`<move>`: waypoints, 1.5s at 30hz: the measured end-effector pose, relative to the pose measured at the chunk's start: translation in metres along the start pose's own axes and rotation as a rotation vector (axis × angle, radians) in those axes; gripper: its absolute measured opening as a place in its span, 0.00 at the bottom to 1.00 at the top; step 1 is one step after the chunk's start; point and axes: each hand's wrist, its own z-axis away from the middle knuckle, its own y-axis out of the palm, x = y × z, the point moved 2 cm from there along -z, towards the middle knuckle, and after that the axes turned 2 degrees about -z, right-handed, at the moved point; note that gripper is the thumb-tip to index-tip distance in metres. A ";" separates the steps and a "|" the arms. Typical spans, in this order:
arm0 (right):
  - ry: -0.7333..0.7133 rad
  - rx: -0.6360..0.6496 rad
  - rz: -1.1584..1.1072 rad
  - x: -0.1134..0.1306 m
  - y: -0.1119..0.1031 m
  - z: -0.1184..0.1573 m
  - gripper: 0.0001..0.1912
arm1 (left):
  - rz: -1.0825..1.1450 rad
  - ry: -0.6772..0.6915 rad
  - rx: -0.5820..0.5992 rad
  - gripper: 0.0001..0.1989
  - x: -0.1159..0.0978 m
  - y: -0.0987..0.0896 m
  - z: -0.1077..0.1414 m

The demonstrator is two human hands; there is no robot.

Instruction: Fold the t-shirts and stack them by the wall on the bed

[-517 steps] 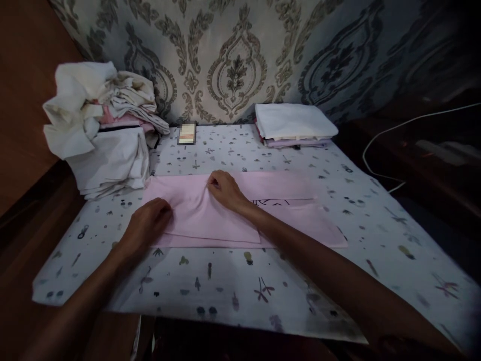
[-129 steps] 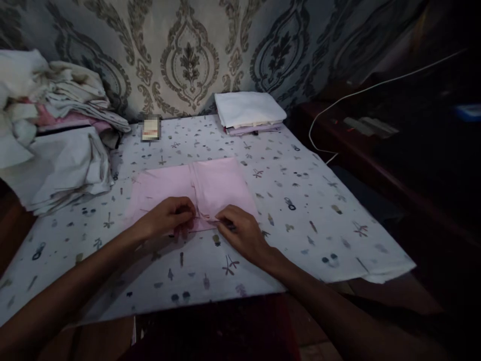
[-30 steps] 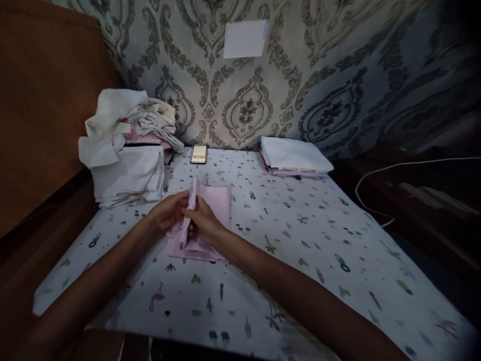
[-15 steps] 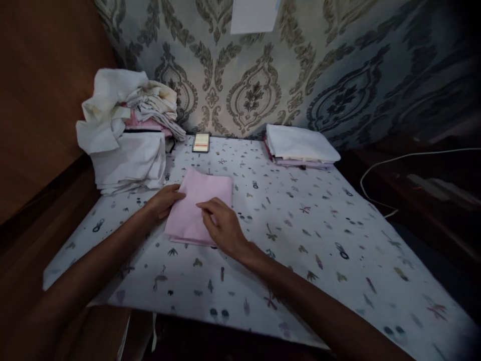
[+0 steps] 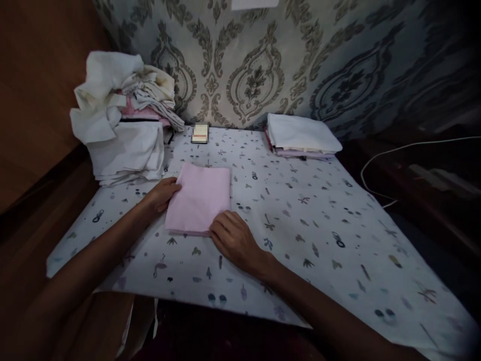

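Cloth of pale pink fabric (image 5: pixel 199 198), folded into a flat, layered, nearly square block, lying left of centre in the frame on a white, motif-printed, fabric-topped table (image 5: pixel 283 230). Long axis hard to tell, perhaps running up the frame. Directly between both hands, neither clearly nearer: left hand (image 5: pixel 164 194) touching the left edge, right hand (image 5: pixel 233 238) at the lower right corner. On the left, fingers close together, slightly bent; on the right, knuckles up, fingers curled in over the corner, reaching diagonally from the lower right of the frame. No telling, for either, between a pinch and a mere press. Well apart, upper right, a neat white folded cloth stack (image 5: pixel 304 133).
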 end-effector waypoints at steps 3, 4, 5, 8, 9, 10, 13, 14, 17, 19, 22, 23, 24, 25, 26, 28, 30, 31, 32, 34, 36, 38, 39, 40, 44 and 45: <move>-0.024 0.043 -0.074 0.000 -0.001 0.001 0.12 | -0.273 0.068 -0.003 0.15 0.002 -0.009 -0.004; -0.019 0.053 -0.120 -0.001 -0.001 0.000 0.12 | -0.425 0.125 -0.036 0.17 -0.001 -0.012 -0.005; -0.003 0.052 -0.164 -0.002 -0.001 0.000 0.13 | -0.591 0.203 -0.101 0.20 -0.006 -0.013 -0.006; 0.053 0.006 -0.193 -0.005 0.002 -0.003 0.12 | -0.989 0.552 -0.317 0.25 -0.027 -0.006 -0.008; 0.060 0.012 -0.161 -0.006 0.005 -0.003 0.12 | -1.048 0.679 -0.331 0.26 -0.031 0.001 -0.011; 0.060 0.040 -0.123 -0.006 0.008 -0.004 0.15 | -1.082 0.789 -0.294 0.26 -0.033 0.008 -0.014; 0.059 0.204 -0.061 -0.004 0.019 -0.001 0.29 | -1.167 0.872 -0.071 0.28 -0.025 0.027 -0.033; 0.066 0.249 -0.067 -0.002 0.021 0.001 0.32 | -1.197 0.828 -0.021 0.29 -0.019 0.030 -0.040; 0.083 0.287 -0.107 0.002 0.025 0.007 0.33 | -1.236 0.691 0.032 0.31 -0.006 0.028 -0.056; 0.087 0.251 -0.165 -0.001 0.023 0.008 0.30 | -1.224 0.636 0.018 0.33 -0.003 0.025 -0.056; 0.238 0.056 -0.331 -0.034 0.011 -0.001 0.21 | -1.168 0.619 -0.063 0.34 -0.006 0.028 -0.038; 0.369 -0.013 -0.411 -0.053 0.007 -0.008 0.18 | -1.151 0.646 -0.074 0.34 -0.007 0.032 -0.029; 0.517 -0.071 -0.494 -0.075 0.002 -0.016 0.16 | -1.143 0.683 -0.064 0.35 -0.007 0.038 -0.020; 0.710 -0.061 -0.593 -0.099 0.000 -0.025 0.14 | -1.144 0.720 -0.033 0.35 -0.006 0.045 -0.010; 0.914 0.026 -0.714 -0.121 0.000 -0.034 0.12 | -1.155 0.752 0.009 0.36 -0.005 0.053 -0.001; 1.016 0.136 -0.806 -0.157 0.000 -0.055 0.13 | -1.195 0.807 0.077 0.38 0.000 0.067 0.012; 1.043 0.253 -0.887 -0.181 0.003 -0.072 0.12 | -1.239 0.853 0.092 0.40 0.005 0.076 0.019; 1.046 0.306 -0.925 -0.188 0.006 -0.078 0.12 | -1.255 0.879 0.082 0.40 0.008 0.078 0.021; 1.049 0.354 -0.960 -0.193 0.009 -0.082 0.13 | -1.264 0.906 0.067 0.40 0.010 0.079 0.021; 1.048 0.428 -1.013 -0.199 0.015 -0.085 0.15 | -1.268 0.953 0.033 0.39 0.013 0.079 0.020; 1.040 0.487 -1.044 -0.201 0.019 -0.085 0.18 | -1.268 0.977 0.017 0.39 0.015 0.078 0.018; 1.021 0.533 -1.060 -0.202 0.021 -0.083 0.21 | -1.275 0.972 0.020 0.39 0.016 0.078 0.016; 1.007 0.551 -1.065 -0.203 0.022 -0.083 0.21 | -1.281 0.966 0.025 0.40 0.017 0.078 0.015; 0.992 0.563 -1.065 -0.204 0.022 -0.082 0.22 | -1.287 0.962 0.029 0.40 0.017 0.078 0.015; 0.964 0.537 -1.016 -0.205 0.027 -0.082 0.22 | -1.301 0.968 0.023 0.40 0.019 0.080 0.014; 0.966 0.517 -0.995 -0.205 0.029 -0.082 0.22 | -1.304 0.968 0.021 0.40 0.019 0.080 0.014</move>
